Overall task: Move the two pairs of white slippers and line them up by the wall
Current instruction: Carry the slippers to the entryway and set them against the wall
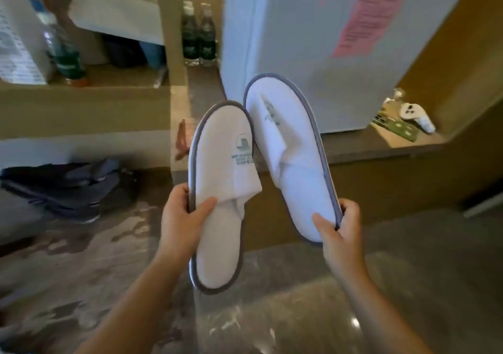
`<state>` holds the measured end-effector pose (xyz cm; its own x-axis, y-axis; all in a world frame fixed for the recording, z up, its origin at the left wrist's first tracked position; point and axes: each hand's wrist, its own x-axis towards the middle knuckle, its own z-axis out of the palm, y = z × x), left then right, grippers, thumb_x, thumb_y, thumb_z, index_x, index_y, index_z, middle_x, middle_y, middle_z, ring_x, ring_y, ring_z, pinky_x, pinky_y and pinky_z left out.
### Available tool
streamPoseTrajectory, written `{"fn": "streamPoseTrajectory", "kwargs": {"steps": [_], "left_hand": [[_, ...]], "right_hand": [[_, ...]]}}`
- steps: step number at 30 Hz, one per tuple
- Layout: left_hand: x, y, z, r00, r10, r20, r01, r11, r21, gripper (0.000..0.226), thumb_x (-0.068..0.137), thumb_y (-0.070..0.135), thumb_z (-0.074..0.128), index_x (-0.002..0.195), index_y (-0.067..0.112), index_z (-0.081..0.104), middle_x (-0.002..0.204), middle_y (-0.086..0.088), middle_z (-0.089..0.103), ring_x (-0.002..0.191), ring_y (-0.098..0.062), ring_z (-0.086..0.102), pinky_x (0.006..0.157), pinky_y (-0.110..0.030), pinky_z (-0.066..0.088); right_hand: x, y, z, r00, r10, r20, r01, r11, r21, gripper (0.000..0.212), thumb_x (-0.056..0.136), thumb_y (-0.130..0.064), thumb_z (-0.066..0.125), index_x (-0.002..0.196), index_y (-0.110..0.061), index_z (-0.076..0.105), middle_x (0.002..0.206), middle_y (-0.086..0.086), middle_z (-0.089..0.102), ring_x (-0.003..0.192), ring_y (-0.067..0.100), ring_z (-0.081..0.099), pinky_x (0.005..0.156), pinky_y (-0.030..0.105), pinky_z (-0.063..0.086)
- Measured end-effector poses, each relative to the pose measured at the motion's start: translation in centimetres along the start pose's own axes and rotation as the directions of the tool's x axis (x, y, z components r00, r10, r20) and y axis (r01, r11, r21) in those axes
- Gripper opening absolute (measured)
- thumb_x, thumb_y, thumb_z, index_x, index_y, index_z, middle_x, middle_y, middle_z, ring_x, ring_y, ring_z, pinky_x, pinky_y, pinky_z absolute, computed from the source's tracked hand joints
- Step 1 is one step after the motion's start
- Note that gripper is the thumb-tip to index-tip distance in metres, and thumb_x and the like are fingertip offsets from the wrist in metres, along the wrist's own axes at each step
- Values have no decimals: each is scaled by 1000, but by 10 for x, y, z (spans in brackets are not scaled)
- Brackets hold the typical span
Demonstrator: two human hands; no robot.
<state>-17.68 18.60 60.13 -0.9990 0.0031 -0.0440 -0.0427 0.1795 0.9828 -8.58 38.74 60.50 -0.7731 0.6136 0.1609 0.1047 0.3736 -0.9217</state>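
Note:
I hold two white slippers with grey trim up in the air, toes pointing away from me. My left hand [183, 212] grips the left slipper [220, 190] at its side, thumb on the upper near a green printed logo. My right hand [336, 224] pinches the heel end of the right slipper [288, 157], which tilts to the left. The toes of the two slippers nearly touch. No other slippers are in view.
A white mini fridge [326, 40] stands straight ahead on a low wooden ledge [381, 146]. Two dark bottles [198, 37] stand left of it. A dark bag [68, 185] lies on the floor at left. Glossy marble floor [272, 313] spreads below.

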Motion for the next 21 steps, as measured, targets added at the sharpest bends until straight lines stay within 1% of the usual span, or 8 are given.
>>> {"fn": "streamPoseTrajectory", "kwargs": {"steps": [2, 4, 7, 10, 12, 14, 18, 21], "left_hand": [[-13, 19, 50, 987, 39, 154, -38, 999, -14, 24, 78, 21, 64, 77, 34, 44, 83, 7, 55, 79, -12, 57, 60, -29, 49], [-36, 35, 102, 947, 79, 312, -72, 997, -36, 23, 78, 22, 64, 78, 36, 46, 85, 6, 57, 80, -13, 58, 61, -30, 49], [-84, 55, 187, 845, 132, 519, -126, 991, -46, 19, 78, 24, 63, 81, 36, 48, 90, 2, 59, 83, -17, 59, 68, -37, 53], [-146, 68, 266, 739, 174, 650, -147, 984, -96, 18, 77, 23, 63, 80, 34, 50, 89, 0, 59, 83, -20, 59, 68, -38, 53], [-192, 74, 314, 682, 201, 703, -157, 979, -128, 20, 77, 20, 64, 79, 34, 50, 87, 1, 59, 80, -18, 58, 66, -35, 51], [-233, 76, 356, 632, 227, 741, -179, 973, -146, 21, 77, 18, 64, 78, 33, 50, 83, 4, 57, 76, -14, 56, 61, -30, 48], [-293, 87, 429, 560, 212, 801, -186, 974, -128, 17, 78, 18, 64, 82, 27, 50, 81, 7, 55, 75, -10, 54, 57, -25, 42], [-324, 97, 483, 538, 181, 823, -149, 982, -119, 18, 78, 18, 63, 80, 29, 49, 82, 9, 55, 76, -9, 54, 57, -25, 43]], "right_hand": [[-9, 12, -55, 989, 49, -141, -51, 999, -9, 34, 79, -4, 61, 98, -19, 35, 86, -13, 44, 77, 2, 49, 59, 11, 42], [-24, 29, -114, 954, 108, -281, -113, 994, -5, 35, 79, -6, 61, 99, -19, 35, 90, -4, 46, 80, 7, 50, 60, 16, 42], [-54, 58, -204, 867, 136, -480, -165, 986, -18, 33, 79, -3, 61, 97, -15, 36, 96, 7, 48, 82, 19, 50, 58, 17, 39], [-86, 85, -288, 783, 156, -602, -193, 981, 3, 32, 78, 2, 60, 95, -13, 37, 88, 4, 49, 73, 14, 50, 55, 13, 42], [-107, 103, -344, 740, 155, -655, -200, 980, 6, 31, 78, 2, 59, 95, -13, 37, 82, -5, 47, 72, 6, 48, 53, 6, 43], [-126, 119, -392, 697, 171, -697, -225, 974, 14, 30, 79, 2, 58, 95, -11, 37, 81, -9, 46, 72, 3, 47, 52, 2, 41], [-150, 145, -464, 597, 198, -777, -247, 967, 57, 29, 78, 6, 58, 99, -4, 41, 79, -7, 46, 71, 3, 47, 53, 1, 41], [-149, 169, -505, 536, 240, -809, -270, 957, 105, 30, 77, 6, 58, 101, -3, 41, 81, -2, 46, 72, 2, 47, 53, -1, 40]]}}
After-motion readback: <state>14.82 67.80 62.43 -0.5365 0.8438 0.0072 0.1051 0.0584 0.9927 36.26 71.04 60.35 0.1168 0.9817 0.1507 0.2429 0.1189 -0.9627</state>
